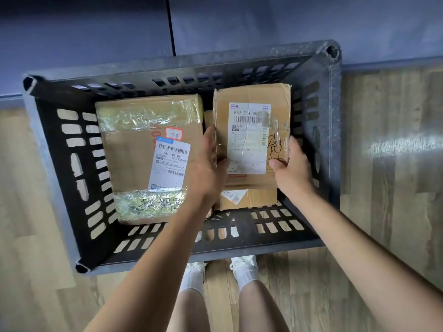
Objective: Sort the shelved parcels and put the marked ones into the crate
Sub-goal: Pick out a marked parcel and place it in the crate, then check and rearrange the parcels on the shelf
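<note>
While both hands hold the marked parcel point(251, 137) over the crate point(334, 149), placing is the step in hand: left hand point(207, 161) clasps its left edge, right hand point(291, 165) grasps the right. Next: lower flat onto the small box point(247, 200) beneath, beside the big taped box point(148, 159). Handwriting is illegible; shelf isn't in view.

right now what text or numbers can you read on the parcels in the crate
"862 E14-00": white label on the parcel held by both hands.
"661- C1 69": white label on the larger taped parcel at the crate's left.
Handwritten marks on both parcels, the red-bordered sticker, small label print and the bottom parcel's sticker: not readable.
</note>
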